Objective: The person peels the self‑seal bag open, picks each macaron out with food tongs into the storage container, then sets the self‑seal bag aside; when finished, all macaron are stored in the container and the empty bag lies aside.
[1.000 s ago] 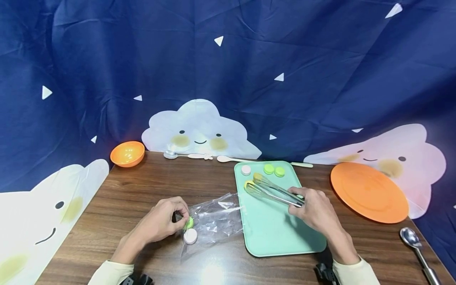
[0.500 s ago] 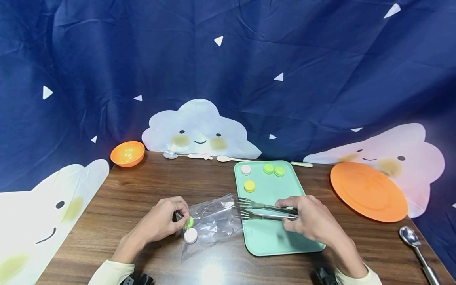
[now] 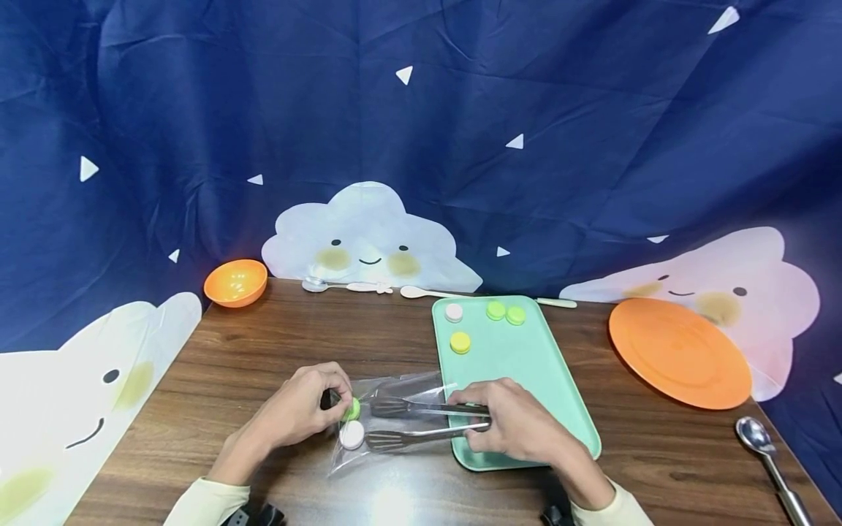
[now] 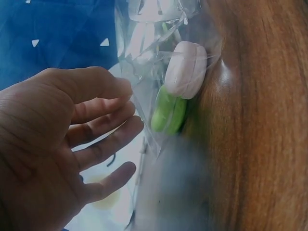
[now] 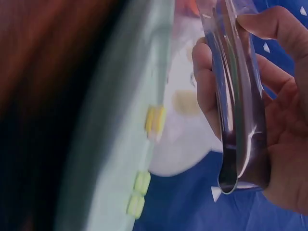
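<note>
My left hand (image 3: 309, 403) pinches the closed end of a clear plastic bag (image 4: 139, 72) between thumb and fingertips. Inside the bag lie a green macaron (image 4: 168, 111) and a pale pink macaron (image 4: 186, 70), side by side on the table. My right hand (image 3: 516, 420) grips metal tongs (image 3: 427, 431) around their arms. The slotted tong ends are spread apart and overlap the bag, close to the two macarons, with nothing between them. In the right wrist view the bent end of the tongs (image 5: 240, 159) sits against the palm.
Under my right hand lies a mint-green tray (image 3: 559, 394) with a yellow macaron (image 3: 460, 342), a white macaron (image 3: 454, 313) and two green ones (image 3: 506, 313). An orange bowl (image 3: 235, 283), orange plate (image 3: 680, 352), metal scoop (image 3: 763, 446) and spoons (image 3: 421, 294) stand around the edges.
The tongs have swung from over the yellow macaron on the tray leftward to the bag, their ends now inside its outline. The yellow macaron stays on the tray. My left hand has kept its place.
</note>
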Available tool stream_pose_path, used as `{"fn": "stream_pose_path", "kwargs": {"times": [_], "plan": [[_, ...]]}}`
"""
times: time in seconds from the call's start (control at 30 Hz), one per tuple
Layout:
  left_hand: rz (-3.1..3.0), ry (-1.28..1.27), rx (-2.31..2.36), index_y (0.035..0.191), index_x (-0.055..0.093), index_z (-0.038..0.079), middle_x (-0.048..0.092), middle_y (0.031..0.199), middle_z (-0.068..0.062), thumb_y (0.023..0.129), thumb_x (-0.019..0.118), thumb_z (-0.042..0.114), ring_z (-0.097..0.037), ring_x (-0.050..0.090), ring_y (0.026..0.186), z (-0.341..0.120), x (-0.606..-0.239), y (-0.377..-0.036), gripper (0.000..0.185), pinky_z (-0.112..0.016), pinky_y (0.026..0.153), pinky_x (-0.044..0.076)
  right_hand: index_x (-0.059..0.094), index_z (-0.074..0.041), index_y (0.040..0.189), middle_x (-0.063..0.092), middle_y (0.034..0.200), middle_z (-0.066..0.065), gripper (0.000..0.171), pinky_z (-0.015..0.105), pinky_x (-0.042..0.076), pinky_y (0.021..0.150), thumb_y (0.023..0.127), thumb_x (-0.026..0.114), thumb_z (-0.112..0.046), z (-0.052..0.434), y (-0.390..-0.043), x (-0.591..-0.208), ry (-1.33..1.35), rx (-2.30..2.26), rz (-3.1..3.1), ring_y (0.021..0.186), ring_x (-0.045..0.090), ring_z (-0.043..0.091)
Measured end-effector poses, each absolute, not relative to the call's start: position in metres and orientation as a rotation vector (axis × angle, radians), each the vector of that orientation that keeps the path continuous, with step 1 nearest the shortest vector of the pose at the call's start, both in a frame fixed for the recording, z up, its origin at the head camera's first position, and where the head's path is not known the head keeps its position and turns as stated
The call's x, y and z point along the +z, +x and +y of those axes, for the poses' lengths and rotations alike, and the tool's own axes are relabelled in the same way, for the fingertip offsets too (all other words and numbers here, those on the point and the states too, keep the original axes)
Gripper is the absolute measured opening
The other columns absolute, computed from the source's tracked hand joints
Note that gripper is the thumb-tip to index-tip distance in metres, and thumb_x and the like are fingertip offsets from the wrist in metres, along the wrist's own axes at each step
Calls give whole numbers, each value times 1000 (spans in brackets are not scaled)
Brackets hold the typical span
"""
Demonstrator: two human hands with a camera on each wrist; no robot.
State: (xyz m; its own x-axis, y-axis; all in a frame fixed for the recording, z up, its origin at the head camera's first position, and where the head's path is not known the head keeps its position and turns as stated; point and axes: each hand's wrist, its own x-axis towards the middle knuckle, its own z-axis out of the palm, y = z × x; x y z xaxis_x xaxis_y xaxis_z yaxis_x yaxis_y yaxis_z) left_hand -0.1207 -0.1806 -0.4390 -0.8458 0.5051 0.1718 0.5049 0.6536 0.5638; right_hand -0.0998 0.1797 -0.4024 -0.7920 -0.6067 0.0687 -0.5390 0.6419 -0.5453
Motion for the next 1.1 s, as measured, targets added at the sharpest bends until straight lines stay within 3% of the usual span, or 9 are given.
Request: {"fn": "stream_pose_path", "kwargs": {"times": [0.2,0.5,0.73,0.97,1.1], "plan": [[2820,883,990,78,74,26,70,95,14,92,77,9,-1,64,87,-181,-439,-121,22,-30,78,58,78,-13,128,79,125,0,49,24,52,76,79,80,-11,157,-93,-407,-898,-788,2756,95,68,11],[2855,896,1028,77,67,23,62,86,12,87,74,3,0,58,74,-183,-440,-123,24,-18,67,53,79,-21,120,80,115,-10,42,25,55,70,80,83,-11,144,-83,-411,-964,-759,2857,91,72,6],[2844,866,1022,81,67,23,62,88,12,91,75,5,0,58,75,-185,-438,-123,22,-19,67,53,80,-19,122,81,121,-6,43,28,59,74,80,82,-11,142,-80,-410,-937,-751,2875,105,77,14],[2864,800,1000,82,68,24,64,92,13,92,76,7,3,58,77,-188,-437,-123,21,-19,69,53,81,-17,117,81,108,-7,38,21,50,70,81,80,-6,155,-84,-401,-895,-855,2816,81,63,4],[2841,825,1018,84,68,23,64,91,11,93,76,8,2,60,78,-191,-437,-124,20,-21,70,55,79,-15,124,79,110,-5,42,21,50,71,82,82,-9,155,-85,-403,-981,-808,2767,79,62,4]]}}
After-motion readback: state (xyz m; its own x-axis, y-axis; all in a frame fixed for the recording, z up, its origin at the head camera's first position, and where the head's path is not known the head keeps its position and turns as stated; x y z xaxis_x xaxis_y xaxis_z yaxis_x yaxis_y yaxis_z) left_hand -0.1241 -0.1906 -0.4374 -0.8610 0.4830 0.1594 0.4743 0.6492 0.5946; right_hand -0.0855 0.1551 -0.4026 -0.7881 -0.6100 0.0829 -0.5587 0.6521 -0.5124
